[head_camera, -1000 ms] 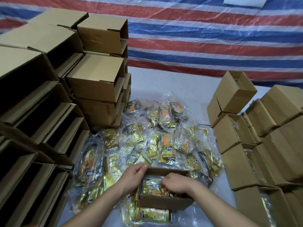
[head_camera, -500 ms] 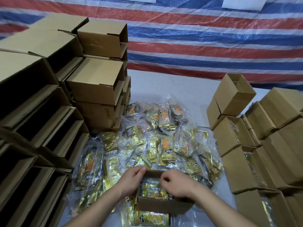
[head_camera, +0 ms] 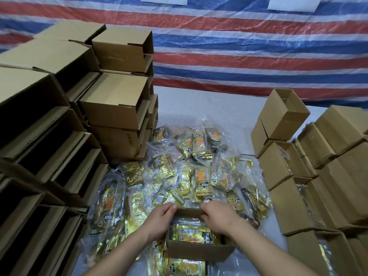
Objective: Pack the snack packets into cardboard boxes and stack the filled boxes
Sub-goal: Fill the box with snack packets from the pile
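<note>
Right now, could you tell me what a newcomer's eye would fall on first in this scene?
Probably the glittering heap of gold snack packets spread across the middle of the table, with both hands at a small open box in front of it: the left hand and the right hand grip its far edge. Stacks of empty cardboard boxes tower on the left, and filled boxes are piled on the right.

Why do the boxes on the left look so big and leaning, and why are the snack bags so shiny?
In the head view, the wide-angle lens stretches and tilts the empty boxes near the left edge; the striped tarp lines bow too. The foil snack packets and their clear wrappers throw back the overhead light as glare. The open box and both hands look sharp, not blurred.
</note>
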Demonstrator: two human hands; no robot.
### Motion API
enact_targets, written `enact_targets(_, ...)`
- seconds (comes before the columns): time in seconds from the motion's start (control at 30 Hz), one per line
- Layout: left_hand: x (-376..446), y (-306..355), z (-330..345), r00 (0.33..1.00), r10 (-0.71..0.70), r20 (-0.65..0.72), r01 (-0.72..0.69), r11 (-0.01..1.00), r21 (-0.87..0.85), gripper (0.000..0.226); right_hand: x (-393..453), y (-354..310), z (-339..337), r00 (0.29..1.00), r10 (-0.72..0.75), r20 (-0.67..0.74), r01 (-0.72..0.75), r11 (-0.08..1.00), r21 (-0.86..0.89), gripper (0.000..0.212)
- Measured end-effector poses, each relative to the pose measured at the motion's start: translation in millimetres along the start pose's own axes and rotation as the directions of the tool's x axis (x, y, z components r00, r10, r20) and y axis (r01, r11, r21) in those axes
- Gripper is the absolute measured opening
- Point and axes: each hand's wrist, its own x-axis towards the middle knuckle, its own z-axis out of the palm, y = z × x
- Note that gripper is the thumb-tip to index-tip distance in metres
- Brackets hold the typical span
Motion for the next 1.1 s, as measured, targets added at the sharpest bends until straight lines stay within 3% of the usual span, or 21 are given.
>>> enact_targets(0.2, 3, 5, -3, 1.0, -0.004, -0.013, 0.004, 0.999, 0.045, 0.033, -1, 1, -2, 0.999, -0.03, -0.033, 0.03, 0.999, 0.013, 0.009)
enact_targets(0.4, 6, 44, -16, 0.998, 0.066, -0.013, -0.064, 0.993, 0.097, 0.031, -22, 9, -20, 0.995, -0.007, -0.1, 0.016, 0.995, 0.094, 0.027)
enact_targets(0.47, 5, 68, -22, 0.996, 0.072, -0.052, -0.071, 0.997, 0.019, 0.032, -28, 17, -32, 0.99, 0.029, -0.14, -0.008, 0.989, 0.146, 0.022)
enact_targets(0.57, 3, 100, -26, 0.971, 0.028, -0.237, -0.069, 0.984, -0.167, 0.052, -36, 37, -44, 0.971, 0.162, -0.174, -0.109, 0.953, 0.283, 0.024)
enact_targets(0.67, -12, 125, -14, 0.94, -0.036, -0.34, -0.053, 0.967, -0.25, 0.068, -41, 58, -52, 0.914, 0.327, -0.241, -0.204, 0.882, 0.424, 0.021)
enact_targets(0.77, -30, 148, 15, 0.986, -0.107, -0.126, 0.074, 0.967, -0.242, 0.096, -43, 73, -57, 0.82, 0.475, -0.319, -0.295, 0.829, 0.475, 0.014)
enact_targets(0.87, -25, 173, 49, 0.994, -0.068, 0.085, 0.087, 0.965, -0.246, 0.093, -44, 83, -61, 0.74, 0.581, -0.34, -0.362, 0.769, 0.526, 0.014)
enact_targets(1.03, 13, 199, 95, 0.998, -0.038, 0.05, 0.044, 0.992, -0.117, 0.051, -52, 99, -63, 0.685, 0.65, -0.33, -0.397, 0.713, 0.579, 0.014)
enact_targets(1.1, 25, 205, 108, 0.999, -0.043, 0.031, 0.045, 0.997, -0.055, 0.045, -58, 107, -64, 0.658, 0.681, -0.323, -0.405, 0.681, 0.611, 0.013)
